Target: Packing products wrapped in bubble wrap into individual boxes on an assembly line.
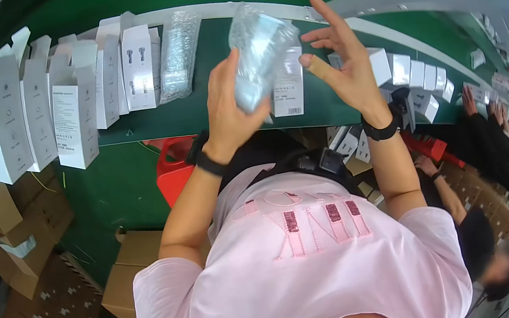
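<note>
Above a smooth dark-green tabletop point(213, 40) bearing rectangular white cardboard boxes point(10, 124), an oblong package point(264, 38) in glossy, crinkled bubble wrap sits in the grasp of the left hand point(228, 106), the released right hand point(348, 71) spread just beside it, with fine print and a barcode point(294, 111) on a carton point(286, 88) below.

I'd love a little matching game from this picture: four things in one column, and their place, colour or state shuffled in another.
Column one:
1. Left hand
2. Right hand
3. Row of tall white boxes
4. T-shirt

Column two:
A. Pink
B. Fingers spread, holding nothing
C. Standing along the left part of the bench
D. Gripping a bubble-wrapped packet

Right pairs: 1-D, 2-B, 3-C, 4-A.
</note>
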Demonstrator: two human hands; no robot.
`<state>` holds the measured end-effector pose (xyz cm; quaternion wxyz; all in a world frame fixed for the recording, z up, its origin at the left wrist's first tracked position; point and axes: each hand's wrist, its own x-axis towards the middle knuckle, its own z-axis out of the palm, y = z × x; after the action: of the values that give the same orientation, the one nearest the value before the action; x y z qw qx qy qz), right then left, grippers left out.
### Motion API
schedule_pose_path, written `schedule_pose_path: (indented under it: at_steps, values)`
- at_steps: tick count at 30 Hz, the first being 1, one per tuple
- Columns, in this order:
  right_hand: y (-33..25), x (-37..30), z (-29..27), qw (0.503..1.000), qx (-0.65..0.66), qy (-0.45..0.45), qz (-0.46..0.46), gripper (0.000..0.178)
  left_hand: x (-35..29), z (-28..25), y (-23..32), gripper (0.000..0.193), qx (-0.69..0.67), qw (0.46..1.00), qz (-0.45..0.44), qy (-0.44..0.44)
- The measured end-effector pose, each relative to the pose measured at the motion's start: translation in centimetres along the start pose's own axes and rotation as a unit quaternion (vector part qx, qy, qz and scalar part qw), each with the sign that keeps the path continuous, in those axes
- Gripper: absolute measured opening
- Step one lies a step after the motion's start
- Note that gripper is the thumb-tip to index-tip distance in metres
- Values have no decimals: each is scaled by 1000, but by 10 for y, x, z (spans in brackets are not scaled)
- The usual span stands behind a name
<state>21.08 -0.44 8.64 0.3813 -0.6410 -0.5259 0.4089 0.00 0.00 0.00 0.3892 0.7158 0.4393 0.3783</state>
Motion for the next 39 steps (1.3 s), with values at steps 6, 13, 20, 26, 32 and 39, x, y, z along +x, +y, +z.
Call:
schedule_pose_path:
  at_steps: [6,13,20,26,32,39]
  values:
    - [-51,-38,-23,918,-203,135,-314,32,-14,-19,86,88,-121,991,53,-18]
    - [-79,-71,-28,910,-222,135,-322,31,-26,-14,91,84,-697,631,-278,-197]
    - [-99,-76,-23,884,-281,93,-362,40,-25,6,78,81,-907,149,-294,-262]
    - [-97,-66,-11,869,-277,105,-396,46,-23,15,73,69,-896,34,-340,-283]
    - [-92,-54,0,858,-260,124,-426,41,-33,21,52,73,-890,26,-328,-316]
    - [-27,-50,-18,927,86,276,-240,90,-18,15,68,71,-883,115,-328,-315]
